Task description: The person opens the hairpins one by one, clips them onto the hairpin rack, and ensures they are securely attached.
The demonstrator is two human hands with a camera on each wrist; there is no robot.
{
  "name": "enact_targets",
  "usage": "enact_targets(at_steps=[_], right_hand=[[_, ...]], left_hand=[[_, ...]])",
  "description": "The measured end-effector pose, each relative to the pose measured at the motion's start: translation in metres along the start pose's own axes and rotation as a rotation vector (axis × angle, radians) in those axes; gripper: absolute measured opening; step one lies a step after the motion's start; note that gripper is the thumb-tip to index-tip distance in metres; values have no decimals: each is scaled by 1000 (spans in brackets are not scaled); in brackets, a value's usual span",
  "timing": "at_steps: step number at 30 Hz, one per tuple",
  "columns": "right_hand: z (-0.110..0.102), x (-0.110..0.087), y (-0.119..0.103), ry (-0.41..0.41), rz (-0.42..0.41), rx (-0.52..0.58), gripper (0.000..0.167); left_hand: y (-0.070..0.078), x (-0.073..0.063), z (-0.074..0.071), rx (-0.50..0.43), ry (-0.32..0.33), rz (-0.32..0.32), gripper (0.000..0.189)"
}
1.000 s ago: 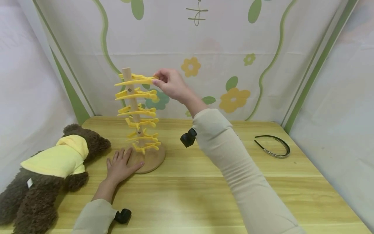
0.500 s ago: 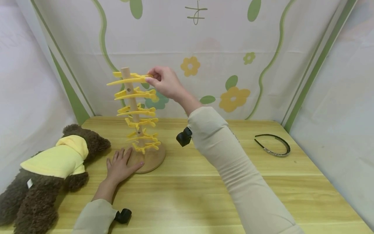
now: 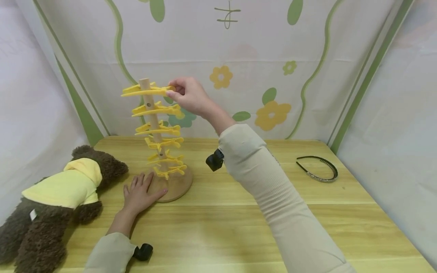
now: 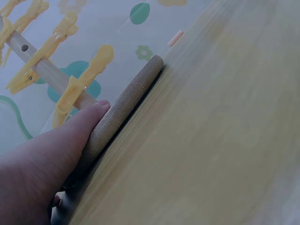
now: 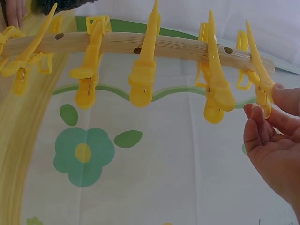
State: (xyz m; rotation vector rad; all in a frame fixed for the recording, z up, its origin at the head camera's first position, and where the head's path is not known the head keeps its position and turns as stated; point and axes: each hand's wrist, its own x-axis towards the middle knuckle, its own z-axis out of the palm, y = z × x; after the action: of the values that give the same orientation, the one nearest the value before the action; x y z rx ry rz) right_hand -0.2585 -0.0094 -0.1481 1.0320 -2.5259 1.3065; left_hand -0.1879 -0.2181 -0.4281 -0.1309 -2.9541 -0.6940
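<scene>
A wooden post (image 3: 157,123) on a round wooden base (image 3: 181,185) bears several yellow hair clips (image 3: 158,131), one above another. My right hand (image 3: 191,95) pinches the tail end of the topmost hair clip (image 3: 150,92) between thumb and fingers. In the right wrist view that clip (image 5: 255,58) straddles the post near its tip, its two arms on either side of the wood. My left hand (image 3: 139,195) lies with fingers spread at the left edge of the base. The left wrist view shows its thumb (image 4: 84,122) on top of the base's rim (image 4: 126,105).
A brown plush bear (image 3: 65,185) in a yellow hoodie lies at the left of the wooden table (image 3: 218,227). A black headband (image 3: 319,168) lies on the right side. A white curtain (image 3: 259,41) with printed flowers stands behind the table.
My right hand has moved left, carrying the top hair clip further across the post; its arms now sit closer together. My left hand has stayed on the base.
</scene>
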Motion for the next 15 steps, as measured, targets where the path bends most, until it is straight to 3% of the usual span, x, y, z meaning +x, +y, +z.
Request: enact_targets(at_steps=[15], right_hand=[[-6, -2, 3, -44, 30, 48, 33]], left_hand=[[-1, 2, 3, -11, 1, 9, 92]])
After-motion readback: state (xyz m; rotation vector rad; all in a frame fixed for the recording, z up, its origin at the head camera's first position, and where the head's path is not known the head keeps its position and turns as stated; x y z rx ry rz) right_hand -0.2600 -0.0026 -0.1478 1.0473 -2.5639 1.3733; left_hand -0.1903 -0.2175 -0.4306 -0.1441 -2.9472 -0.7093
